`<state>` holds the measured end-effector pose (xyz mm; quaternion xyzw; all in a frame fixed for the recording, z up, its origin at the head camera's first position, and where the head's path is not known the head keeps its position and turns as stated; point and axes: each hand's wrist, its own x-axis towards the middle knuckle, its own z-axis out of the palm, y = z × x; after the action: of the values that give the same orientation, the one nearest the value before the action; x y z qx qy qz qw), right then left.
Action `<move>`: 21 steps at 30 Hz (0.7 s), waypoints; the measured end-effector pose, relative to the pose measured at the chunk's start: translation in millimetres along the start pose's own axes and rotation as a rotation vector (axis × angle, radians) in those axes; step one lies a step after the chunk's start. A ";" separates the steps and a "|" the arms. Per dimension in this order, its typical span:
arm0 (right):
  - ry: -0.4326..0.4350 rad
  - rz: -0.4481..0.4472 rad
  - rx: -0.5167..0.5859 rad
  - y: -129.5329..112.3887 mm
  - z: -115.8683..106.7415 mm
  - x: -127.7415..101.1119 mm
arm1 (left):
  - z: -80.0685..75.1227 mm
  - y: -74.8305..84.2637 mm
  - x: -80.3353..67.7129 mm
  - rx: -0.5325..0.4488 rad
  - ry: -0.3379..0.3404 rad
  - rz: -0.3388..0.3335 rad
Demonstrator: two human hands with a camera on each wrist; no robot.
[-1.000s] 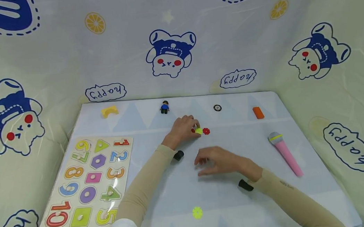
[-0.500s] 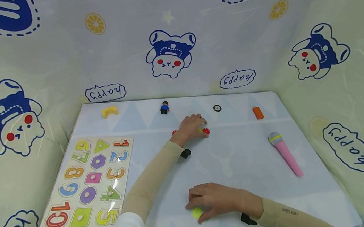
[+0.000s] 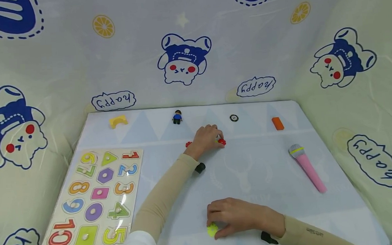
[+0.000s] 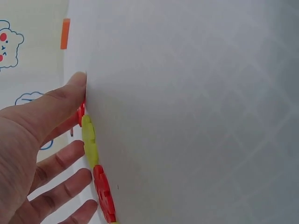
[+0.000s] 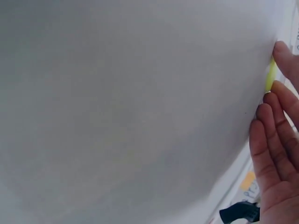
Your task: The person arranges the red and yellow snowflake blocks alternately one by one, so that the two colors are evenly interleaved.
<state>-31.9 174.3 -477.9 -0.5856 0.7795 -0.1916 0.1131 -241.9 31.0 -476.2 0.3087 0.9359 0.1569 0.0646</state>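
My left hand (image 3: 205, 138) is at the row of small notched plastic discs on the far half of the table. Its thumb and index finger pinch the red disc (image 3: 222, 141) at the row's right end. In the left wrist view a yellow-green disc (image 4: 89, 140) and another red disc (image 4: 103, 191) lie in line beside the fingers. Nearer the front, my right hand (image 3: 235, 215) pinches a yellow-green disc (image 3: 212, 229) flat on the table, between thumb and fingertips. The right wrist view shows this disc (image 5: 270, 75) edge-on. My left hand covers the middle of the row.
A number puzzle board (image 3: 94, 200) lies at left. Along the back are a yellow arch block (image 3: 118, 121), a toy figure (image 3: 177, 117), a small black wheel (image 3: 234, 118) and an orange block (image 3: 278, 123). A pink toy microphone (image 3: 307, 168) lies at right.
My right hand has come down toward the front edge and taken hold of the yellow-green disc. My left hand has shifted right along the row, from a yellow-green disc to the end red one.
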 end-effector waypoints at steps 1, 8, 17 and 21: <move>-0.001 -0.001 -0.006 0.1 0.2 0.6 | 0.1 0.0 0.0 -0.003 0.005 0.001; -0.014 -0.021 -0.045 2.2 1.6 4.1 | 2.3 -1.3 -0.3 -0.007 0.028 0.002; -0.030 0.098 -0.106 22.8 -23.4 1.5 | 2.9 -1.1 -0.3 0.020 0.038 0.002; 0.060 0.260 -0.072 54.9 -54.8 -7.7 | 3.0 -0.3 -0.3 0.028 0.033 -0.004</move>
<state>-99.4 204.0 -452.5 -0.4774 0.8582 -0.1646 0.0924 -241.1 31.4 -479.0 0.3050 0.9396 0.1488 0.0451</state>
